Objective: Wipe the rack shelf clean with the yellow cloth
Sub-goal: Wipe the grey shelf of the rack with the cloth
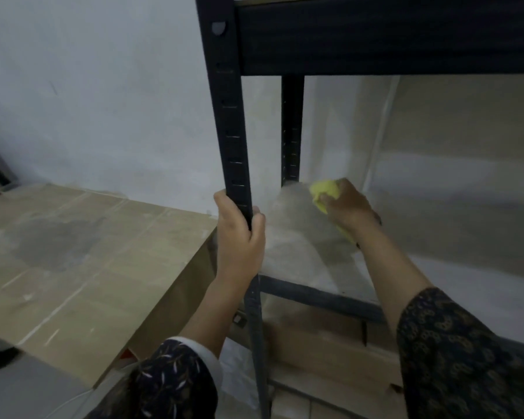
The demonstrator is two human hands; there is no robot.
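Where the yellow cloth [325, 190] lies: centre right of the frame, bunched on the back left corner of the rack shelf [297, 246], near the rear post [291, 131].
Right hand [348, 207]: on top of the cloth, fingers curled over its crumpled edge, pressing it down onto the shelf.
Left hand [239, 234]: centre of the frame, fingers and thumb wrapped round the dark front post [230, 131], just above the front rail [315, 294].
Shelf surface: pale board, dusty-looking and blurred, with a dark beam [375, 40] across the upper right above it.
How the cloth should handle: likely soft, light and limp. It is best gathered into a pad under the palm, with loose ends tucked in so they do not snag on the posts.
How the rack should handle: probably stiff but able to rock, so a steadying grip on the post suits it.
Beside the rack: cardboard box [88, 252], lower left.
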